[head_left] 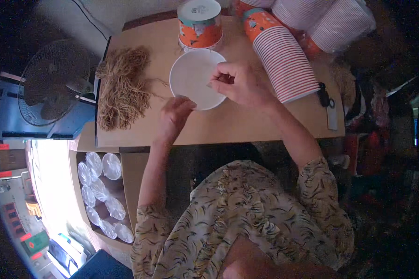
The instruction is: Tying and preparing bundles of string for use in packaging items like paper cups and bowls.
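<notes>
Head view; left hand (176,113) pinching smooth, round white tub (186,76); right hand (235,83) curled, contents unclear; stringy brown fibres (125,88) leftward.

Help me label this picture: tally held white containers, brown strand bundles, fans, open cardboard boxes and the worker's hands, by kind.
White container, held: 1
Brown strand bundle: 1
Fan: 1
Open cardboard box: 1
Hands: 2 (left hand, right hand)
Total: 6

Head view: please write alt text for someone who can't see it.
A person's left hand holds a round white container at its lower rim while the right hand is pinched over its right side. On the brown table, tan fibre lies to the left, nested tubs to the right.
</notes>
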Demonstrator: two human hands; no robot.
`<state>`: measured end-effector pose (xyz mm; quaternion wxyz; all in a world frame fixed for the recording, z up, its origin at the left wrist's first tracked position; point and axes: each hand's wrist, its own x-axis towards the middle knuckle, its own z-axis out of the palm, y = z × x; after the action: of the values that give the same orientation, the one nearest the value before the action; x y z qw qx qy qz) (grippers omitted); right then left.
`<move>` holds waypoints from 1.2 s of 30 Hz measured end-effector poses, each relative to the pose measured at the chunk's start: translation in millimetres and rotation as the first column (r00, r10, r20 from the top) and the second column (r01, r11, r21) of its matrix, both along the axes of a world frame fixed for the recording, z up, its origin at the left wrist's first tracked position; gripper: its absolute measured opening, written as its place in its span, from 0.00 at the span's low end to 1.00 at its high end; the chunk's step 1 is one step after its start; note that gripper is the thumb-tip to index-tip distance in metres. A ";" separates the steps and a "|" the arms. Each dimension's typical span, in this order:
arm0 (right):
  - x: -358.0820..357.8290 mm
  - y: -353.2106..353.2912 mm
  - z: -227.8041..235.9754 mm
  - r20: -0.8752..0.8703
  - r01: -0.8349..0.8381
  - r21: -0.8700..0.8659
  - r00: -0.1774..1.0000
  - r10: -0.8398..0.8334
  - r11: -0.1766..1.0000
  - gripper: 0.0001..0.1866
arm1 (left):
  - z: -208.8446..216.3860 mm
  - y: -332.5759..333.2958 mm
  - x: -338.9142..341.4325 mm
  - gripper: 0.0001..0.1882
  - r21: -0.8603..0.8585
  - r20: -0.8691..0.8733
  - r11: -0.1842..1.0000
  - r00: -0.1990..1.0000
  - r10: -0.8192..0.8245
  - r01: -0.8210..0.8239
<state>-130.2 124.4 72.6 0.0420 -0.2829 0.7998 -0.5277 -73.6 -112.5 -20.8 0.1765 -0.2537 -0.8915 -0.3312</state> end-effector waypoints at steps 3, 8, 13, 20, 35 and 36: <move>7.6 -1.8 -18.9 0.159 -0.088 0.095 0.985 0.072 0.992 0.05 | -12.5 15.4 24.5 0.10 0.071 0.027 0.996 0.998 0.053 -0.055; 26.0 -2.0 -40.1 0.193 -0.092 0.226 0.980 0.048 0.970 0.06 | -21.1 36.2 53.4 0.10 0.202 0.114 0.967 0.985 0.132 -0.153; 36.4 -2.6 -43.6 0.216 -0.097 0.283 0.976 0.035 0.954 0.06 | -31.6 42.8 66.4 0.11 0.265 0.193 0.950 0.974 0.116 -0.166; 42.7 -4.1 -50.8 0.101 -0.050 0.381 0.995 0.012 0.923 0.07 | -33.5 27.0 67.4 0.12 0.001 -0.074 0.973 0.971 0.229 -0.229; 51.3 -11.7 -64.3 0.158 -0.040 0.402 0.987 -0.027 0.915 0.06 | -50.0 32.4 76.6 0.12 0.088 -0.074 0.975 0.975 0.210 -0.203; 51.6 -12.1 -63.7 0.165 -0.033 0.412 0.986 -0.039 0.910 0.06 | -51.2 32.4 76.6 0.12 0.077 -0.080 0.974 0.973 0.218 -0.212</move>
<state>-78.6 112.4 8.9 0.1679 -0.2206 0.8873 -0.3686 3.0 -80.1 -72.0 0.2588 -0.1639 -0.8933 -0.3289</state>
